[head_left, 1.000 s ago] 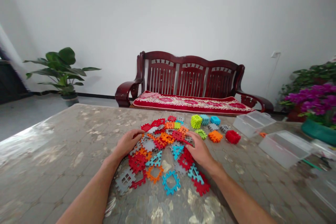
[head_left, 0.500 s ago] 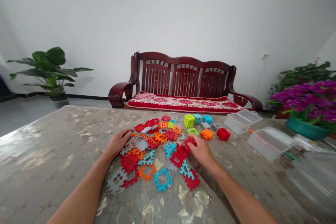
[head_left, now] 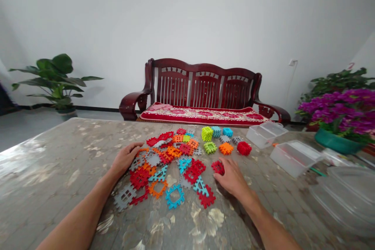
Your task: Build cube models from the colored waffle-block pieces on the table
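Across the table (head_left: 58,187), the pile of toothed pieces (head_left: 166,157) is now sitting one lighter as my left hand (head_left: 124,160) is resting by its left edge, grip unclear, and my right hand (head_left: 233,175) is pinching a red piece (head_left: 217,167) drawn rightward, apart from it.

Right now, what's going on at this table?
A person's right hand holds a red toothed tile beside a loose mixed-colour tile pile; the left hand is at the pile's left edge. Beyond the right hand sit a lime-green stack, an orange stack and a red stack. Two clear plastic boxes stand farther right.
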`<state>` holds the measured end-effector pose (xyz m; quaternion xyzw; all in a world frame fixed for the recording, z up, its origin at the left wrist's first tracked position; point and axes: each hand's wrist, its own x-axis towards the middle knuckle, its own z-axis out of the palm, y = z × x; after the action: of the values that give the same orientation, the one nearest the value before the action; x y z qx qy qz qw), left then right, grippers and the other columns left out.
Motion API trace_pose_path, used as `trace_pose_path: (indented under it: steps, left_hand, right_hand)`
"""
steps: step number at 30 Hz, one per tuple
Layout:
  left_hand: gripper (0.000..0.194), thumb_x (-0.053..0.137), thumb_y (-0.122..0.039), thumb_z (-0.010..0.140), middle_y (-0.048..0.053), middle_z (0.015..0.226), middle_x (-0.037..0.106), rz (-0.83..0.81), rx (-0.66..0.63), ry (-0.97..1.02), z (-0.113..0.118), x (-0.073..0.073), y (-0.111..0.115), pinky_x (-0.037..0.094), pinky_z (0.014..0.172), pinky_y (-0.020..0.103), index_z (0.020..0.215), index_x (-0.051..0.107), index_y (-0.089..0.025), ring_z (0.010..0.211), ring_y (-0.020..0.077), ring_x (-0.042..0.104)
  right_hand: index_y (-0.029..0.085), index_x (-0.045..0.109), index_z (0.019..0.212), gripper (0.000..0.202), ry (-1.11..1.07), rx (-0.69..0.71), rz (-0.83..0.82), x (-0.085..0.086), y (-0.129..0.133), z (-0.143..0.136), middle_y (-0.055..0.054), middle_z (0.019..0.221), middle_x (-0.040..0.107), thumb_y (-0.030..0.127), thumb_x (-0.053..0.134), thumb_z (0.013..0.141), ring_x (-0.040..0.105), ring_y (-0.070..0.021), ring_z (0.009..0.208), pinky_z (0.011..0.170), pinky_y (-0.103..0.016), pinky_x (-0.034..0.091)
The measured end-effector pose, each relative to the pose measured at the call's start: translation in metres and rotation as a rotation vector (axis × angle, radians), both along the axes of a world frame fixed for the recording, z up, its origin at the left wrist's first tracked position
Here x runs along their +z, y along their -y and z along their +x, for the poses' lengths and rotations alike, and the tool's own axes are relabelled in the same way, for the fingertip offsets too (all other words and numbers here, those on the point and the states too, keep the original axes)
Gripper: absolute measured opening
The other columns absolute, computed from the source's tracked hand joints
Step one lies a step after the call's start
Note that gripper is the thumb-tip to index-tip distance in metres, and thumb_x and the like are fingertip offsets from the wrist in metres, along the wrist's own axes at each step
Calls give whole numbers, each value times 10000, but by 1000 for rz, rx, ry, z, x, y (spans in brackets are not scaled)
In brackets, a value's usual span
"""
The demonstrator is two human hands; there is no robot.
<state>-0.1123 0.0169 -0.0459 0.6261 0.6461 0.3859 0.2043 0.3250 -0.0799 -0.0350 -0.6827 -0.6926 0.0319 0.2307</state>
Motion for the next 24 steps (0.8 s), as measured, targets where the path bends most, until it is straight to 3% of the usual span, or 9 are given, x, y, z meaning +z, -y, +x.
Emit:
trace_pose_path:
  steps: [4,8,13,17,21,24]
  left_hand:
    - [475,462,-527,755,52,1083,779,23,29,-109,-10,-5,10,496,1005,346,994,756,-240,1048,263,689]
    - [505,456,-534,792,76,1138,762,53,31,-155,-18,-15,15,480,1037,367,1071,737,-221,1089,266,676]
    - [490,458,-534,802,67,1132,767,42,17,-141,-21,-16,13,494,1016,371,1069,744,-239,1070,277,686]
    - [463,473,-523,793,45,1076,783,22,10,-155,-20,-13,11,517,973,359,1039,761,-256,1028,276,700]
    - [466,472,-517,783,37,1044,791,9,16,-157,-18,-10,11,537,927,338,1027,769,-254,1006,271,705]
    - [475,474,-518,780,39,1051,790,6,-5,-161,-16,-7,12,534,928,319,1027,772,-243,999,259,701]
  right_hand:
    - [200,636,1255,454,91,-18,-57,6,3,-1,-126,1216,683,260,635,805,604,-294,1159,1012,-378,443]
    - [164,637,1245,458,134,7,-99,13,5,0,-147,1202,693,236,638,793,631,-299,1123,964,-368,464]
    - [188,617,1287,457,-6,14,-62,29,-1,19,-86,1040,754,151,500,847,698,-222,957,854,-299,491]
    - [191,659,1225,451,-117,5,-22,34,-8,36,-74,1074,745,120,503,808,694,-194,913,849,-287,491]
    - [178,692,1161,426,-157,146,-262,32,-2,36,-76,1090,721,229,658,739,661,-212,905,817,-309,493]
    - [217,631,1284,687,-143,301,-449,36,11,25,-69,1198,650,339,802,631,625,-233,986,841,-323,489]
